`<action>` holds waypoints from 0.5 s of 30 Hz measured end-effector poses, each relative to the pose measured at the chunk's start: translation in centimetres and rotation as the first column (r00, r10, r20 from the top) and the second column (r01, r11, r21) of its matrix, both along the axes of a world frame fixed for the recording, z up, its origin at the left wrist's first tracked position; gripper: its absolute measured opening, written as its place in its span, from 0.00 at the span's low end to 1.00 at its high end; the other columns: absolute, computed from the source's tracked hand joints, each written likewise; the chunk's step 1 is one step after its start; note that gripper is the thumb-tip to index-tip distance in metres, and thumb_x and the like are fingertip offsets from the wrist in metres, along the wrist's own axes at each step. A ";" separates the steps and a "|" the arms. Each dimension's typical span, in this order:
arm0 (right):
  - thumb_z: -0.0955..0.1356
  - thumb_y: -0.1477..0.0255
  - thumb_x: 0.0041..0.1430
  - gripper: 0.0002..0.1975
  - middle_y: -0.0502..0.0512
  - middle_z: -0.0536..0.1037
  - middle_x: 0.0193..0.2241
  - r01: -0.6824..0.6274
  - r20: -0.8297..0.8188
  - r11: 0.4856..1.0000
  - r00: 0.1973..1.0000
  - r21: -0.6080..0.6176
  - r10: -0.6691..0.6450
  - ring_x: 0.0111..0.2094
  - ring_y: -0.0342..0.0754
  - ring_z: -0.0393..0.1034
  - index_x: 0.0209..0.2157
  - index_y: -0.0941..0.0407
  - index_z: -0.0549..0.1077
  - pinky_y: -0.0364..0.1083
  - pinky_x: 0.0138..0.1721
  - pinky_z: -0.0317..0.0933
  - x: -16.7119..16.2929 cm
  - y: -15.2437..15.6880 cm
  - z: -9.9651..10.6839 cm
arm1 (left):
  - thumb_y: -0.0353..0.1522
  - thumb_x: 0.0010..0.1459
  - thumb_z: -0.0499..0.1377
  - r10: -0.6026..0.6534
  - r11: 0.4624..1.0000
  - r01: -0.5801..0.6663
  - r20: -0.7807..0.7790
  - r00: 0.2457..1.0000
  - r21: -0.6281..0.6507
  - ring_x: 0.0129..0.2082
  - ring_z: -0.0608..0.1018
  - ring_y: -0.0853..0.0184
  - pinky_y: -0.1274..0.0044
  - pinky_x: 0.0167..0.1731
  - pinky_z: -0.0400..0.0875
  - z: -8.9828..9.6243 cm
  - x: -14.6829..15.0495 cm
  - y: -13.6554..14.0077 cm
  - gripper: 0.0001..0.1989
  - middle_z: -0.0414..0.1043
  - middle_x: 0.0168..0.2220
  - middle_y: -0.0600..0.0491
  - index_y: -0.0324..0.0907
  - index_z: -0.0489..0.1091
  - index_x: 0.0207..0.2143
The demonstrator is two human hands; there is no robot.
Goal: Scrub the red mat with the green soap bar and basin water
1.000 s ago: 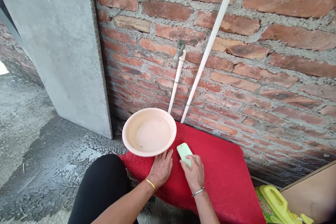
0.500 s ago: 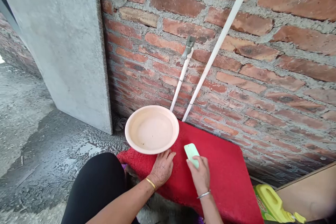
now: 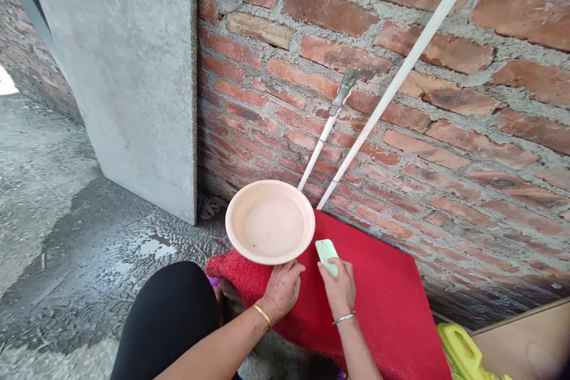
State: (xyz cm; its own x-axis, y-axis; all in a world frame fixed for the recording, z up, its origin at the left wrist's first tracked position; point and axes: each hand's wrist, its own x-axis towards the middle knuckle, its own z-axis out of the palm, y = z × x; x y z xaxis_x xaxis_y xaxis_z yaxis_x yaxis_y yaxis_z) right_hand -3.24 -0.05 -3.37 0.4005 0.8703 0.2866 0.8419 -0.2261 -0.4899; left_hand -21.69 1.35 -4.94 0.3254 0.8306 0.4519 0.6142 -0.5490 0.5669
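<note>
A pale green, flat block (image 3: 326, 254) with rounded corners and a small hole at its far end lies over the red cloth (image 3: 387, 309). My right hand (image 3: 339, 288) is closed around its near end; its underside is hidden. To the left, a round cream-pink basin (image 3: 271, 258) sits at the cloth's far left corner, with a few dark specks inside. My left hand (image 3: 284, 288) is at the basin's near side, fingers stretched forward and thumb out to the right. Its fingertips are partly hidden below the rim.
Behind the cloth rises a brick wall (image 3: 338, 12) with a white pipe (image 3: 401, 77) and a shorter pipe ending in a grey tap (image 3: 345, 89). A grey slab (image 3: 133, 89) leans at left above wet ground (image 3: 155, 249). A yellow jug (image 3: 463, 347) stands at lower right.
The camera has turned slightly, shifting the scene to the right. My right hand and the green block are a little closer to the basin. My left hand stays by the basin's near rim.
</note>
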 end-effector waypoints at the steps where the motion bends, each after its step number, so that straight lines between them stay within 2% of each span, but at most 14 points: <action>1: 0.67 0.53 0.55 0.16 0.52 0.70 0.35 -0.028 0.002 1.000 1.000 -0.011 0.028 0.37 0.50 0.70 0.36 0.50 0.76 0.46 0.40 0.62 -1.1 0.4 0.1 | 0.19 0.54 0.50 -0.005 1.000 0.005 -0.014 1.000 -0.001 0.39 0.75 0.63 0.70 0.43 0.73 0.1 0.1 0.1 0.18 0.73 0.37 0.52 0.44 0.73 0.40; 4: 0.67 0.57 0.55 0.14 0.52 0.71 0.36 -0.085 0.070 0.995 0.993 -0.058 0.090 0.39 0.50 0.70 0.38 0.50 0.76 0.46 0.42 0.61 -2.7 1.3 0.4 | 0.19 0.54 0.51 -0.033 0.999 0.032 -0.095 0.995 -0.009 0.39 0.75 0.63 0.70 0.43 0.73 0.5 0.3 0.2 0.18 0.72 0.36 0.51 0.44 0.74 0.40; 6: 0.68 0.57 0.54 0.14 0.52 0.71 0.37 -0.052 0.122 0.993 0.990 -0.110 0.065 0.39 0.51 0.70 0.38 0.49 0.76 0.47 0.42 0.60 -1.6 1.2 0.7 | 0.21 0.55 0.51 -0.048 0.999 0.046 -0.180 0.983 -0.018 0.41 0.75 0.61 0.68 0.45 0.73 0.6 0.5 0.1 0.17 0.73 0.38 0.50 0.43 0.74 0.41; 9: 0.67 0.54 0.53 0.18 0.53 0.71 0.37 0.153 0.115 0.970 0.984 -0.188 -0.133 0.36 0.51 0.70 0.41 0.49 0.76 0.47 0.40 0.61 3.5 -0.4 1.0 | 0.25 0.58 0.53 -0.039 0.999 0.032 -0.304 0.952 -0.028 0.49 0.74 0.56 0.63 0.51 0.70 0.3 0.7 -0.1 0.16 0.73 0.47 0.45 0.42 0.73 0.47; 12: 0.66 0.50 0.52 0.23 0.54 0.70 0.36 0.392 0.066 0.890 0.919 -0.231 -0.388 0.34 0.52 0.70 0.44 0.50 0.75 0.49 0.38 0.63 10.4 -3.7 1.4 | 0.28 0.60 0.53 -0.029 0.999 0.011 -0.381 0.924 -0.048 0.56 0.71 0.54 0.60 0.55 0.66 -0.3 0.7 -0.2 0.19 0.70 0.55 0.42 0.42 0.72 0.52; 15: 0.65 0.47 0.50 0.27 0.56 0.71 0.34 0.554 0.050 0.800 0.828 -0.232 -0.559 0.35 0.56 0.69 0.44 0.51 0.75 0.53 0.38 0.63 16.0 -7.3 1.9 | 0.30 0.62 0.53 -0.019 0.998 -0.004 -0.409 0.913 -0.055 0.58 0.70 0.53 0.59 0.57 0.64 -0.8 0.8 0.0 0.20 0.69 0.58 0.41 0.43 0.71 0.56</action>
State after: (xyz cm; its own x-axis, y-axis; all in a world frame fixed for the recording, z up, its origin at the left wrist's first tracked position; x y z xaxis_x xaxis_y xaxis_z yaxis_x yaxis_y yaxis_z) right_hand 12.76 -7.36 -1.51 0.8392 0.5352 0.0968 0.5279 -0.7588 -0.3815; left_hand -20.92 1.36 -5.72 0.4783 0.8468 0.2328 0.7946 -0.5302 0.2959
